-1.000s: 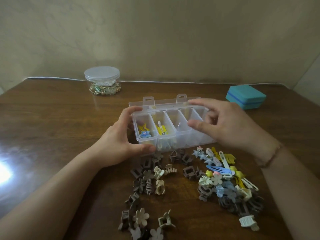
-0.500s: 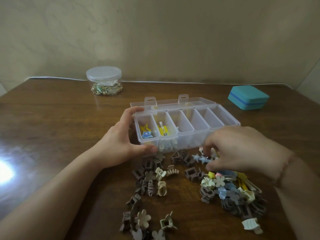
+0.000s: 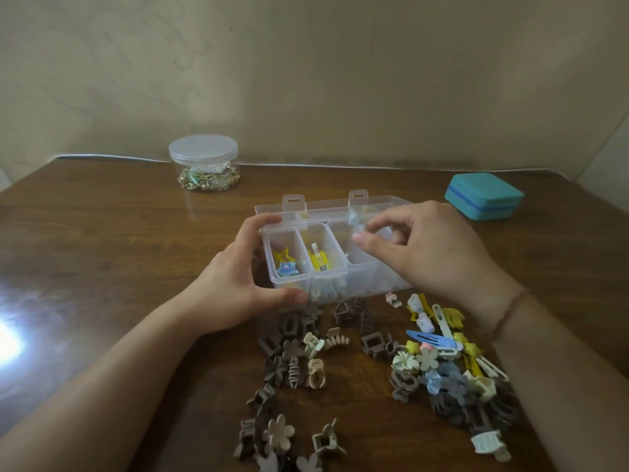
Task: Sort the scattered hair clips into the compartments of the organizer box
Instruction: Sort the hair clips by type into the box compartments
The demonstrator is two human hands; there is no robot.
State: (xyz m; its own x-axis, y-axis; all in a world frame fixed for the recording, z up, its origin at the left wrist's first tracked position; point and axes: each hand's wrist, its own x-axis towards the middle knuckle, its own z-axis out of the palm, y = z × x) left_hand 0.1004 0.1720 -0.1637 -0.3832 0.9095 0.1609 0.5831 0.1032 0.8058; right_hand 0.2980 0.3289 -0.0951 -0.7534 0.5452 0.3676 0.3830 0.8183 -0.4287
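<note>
Holding the box (image 3: 340, 267) by its left end, the left hand (image 3: 238, 291) has its thumb on the near wall and its fingers (image 3: 262, 221) curled over the far edge. I think this keeps the light box from sliding while clips go in.

The right hand (image 3: 432, 253) is over the middle of the box. Its thumb and first finger pinch a small pale blue clip (image 3: 355, 221) above the third slot from the left. That slot looks like where it will drop. The first slot has a yellow star (image 3: 285, 256) and a blue star (image 3: 286, 268). The second slot has yellow clips (image 3: 320, 262). So like goes with like.

Most clips are not sorted yet. A brown and cream pile (image 3: 299, 362) lies in the lower middle of the frame. A bright pile (image 3: 442, 356) lies at lower right, close to the picking hand.

The surface (image 3: 119, 250) is dark brown wood, shiny, with a white glare at the left edge. A clear jar (image 3: 204, 163) with a lid stands at upper left. A teal case (image 3: 483, 195) sits at upper right. A plain tan wall (image 3: 306, 69) is behind.
</note>
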